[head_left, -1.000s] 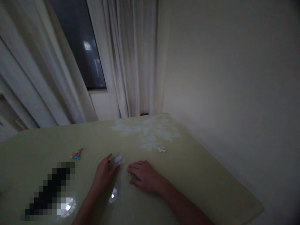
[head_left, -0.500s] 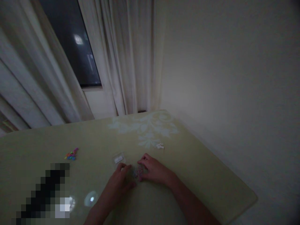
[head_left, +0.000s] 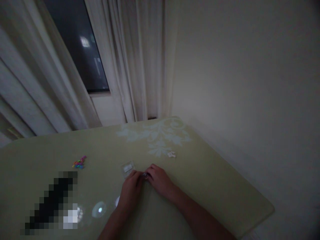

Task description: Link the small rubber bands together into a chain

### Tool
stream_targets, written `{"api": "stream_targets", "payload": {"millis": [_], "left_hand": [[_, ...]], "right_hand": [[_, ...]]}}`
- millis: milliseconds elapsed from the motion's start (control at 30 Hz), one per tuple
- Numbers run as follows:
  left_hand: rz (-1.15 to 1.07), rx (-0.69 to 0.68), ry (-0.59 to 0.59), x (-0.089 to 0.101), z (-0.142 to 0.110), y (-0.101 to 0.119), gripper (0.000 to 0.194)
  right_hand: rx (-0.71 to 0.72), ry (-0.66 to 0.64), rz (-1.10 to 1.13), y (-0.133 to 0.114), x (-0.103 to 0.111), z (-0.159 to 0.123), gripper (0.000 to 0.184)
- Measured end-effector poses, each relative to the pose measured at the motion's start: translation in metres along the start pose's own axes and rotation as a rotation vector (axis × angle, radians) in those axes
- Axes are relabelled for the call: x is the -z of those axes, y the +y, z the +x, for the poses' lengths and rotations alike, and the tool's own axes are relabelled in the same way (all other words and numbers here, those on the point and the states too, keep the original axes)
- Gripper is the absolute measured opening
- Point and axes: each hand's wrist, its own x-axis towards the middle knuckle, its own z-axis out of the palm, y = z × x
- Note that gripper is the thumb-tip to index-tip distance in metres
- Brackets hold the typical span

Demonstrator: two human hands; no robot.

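Observation:
My left hand (head_left: 132, 187) and my right hand (head_left: 160, 180) meet low over the table, fingertips almost touching. Between them is a small, shiny, see-through packet (head_left: 145, 175) with dark and pinkish bits. Both hands pinch it, one at each side, and the fingers hide most of it. Just beyond my left hand lies a flat clear packet (head_left: 127, 167) with a white label. Past my right hand, a few small white pieces (head_left: 171, 154) rest on the table.
A heap of small bright-coloured pieces (head_left: 79, 163) lies on the pale green table (head_left: 105, 150) to the left. Nearer me is a long dark pixelated patch (head_left: 51, 203). A wall (head_left: 237, 83) borders the table's right side; curtains (head_left: 140, 66) hang behind.
My hands have come closer together and closed on the small packet. Its coloured contents, visible between the spread fingers before, are now mostly covered. The view has shifted slightly.

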Motion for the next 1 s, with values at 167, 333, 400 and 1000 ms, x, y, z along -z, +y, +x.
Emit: {"api": "stream_targets", "payload": {"millis": [167, 333, 400, 1000], "left_hand": [[-0.089, 0.041, 0.009, 0.008, 0.002, -0.005, 0.033], [-0.17, 0.119, -0.076, 0.024, 0.003, -0.02, 0.04], [-0.155, 0.119, -0.121, 0.03, 0.001, -0.026, 0.039], [-0.073, 0.001, -0.022, 0.001, 0.004, 0.0, 0.027]], "right_hand": [[0.013, 0.042, 0.158, 0.005, 0.008, 0.001, 0.02], [0.039, 0.04, 0.304, 0.015, 0.021, 0.001, 0.021], [0.022, 0.006, 0.299, 0.02, 0.027, -0.002, 0.024], [-0.005, 0.012, 0.056, 0.002, 0.003, -0.003, 0.02]]}}
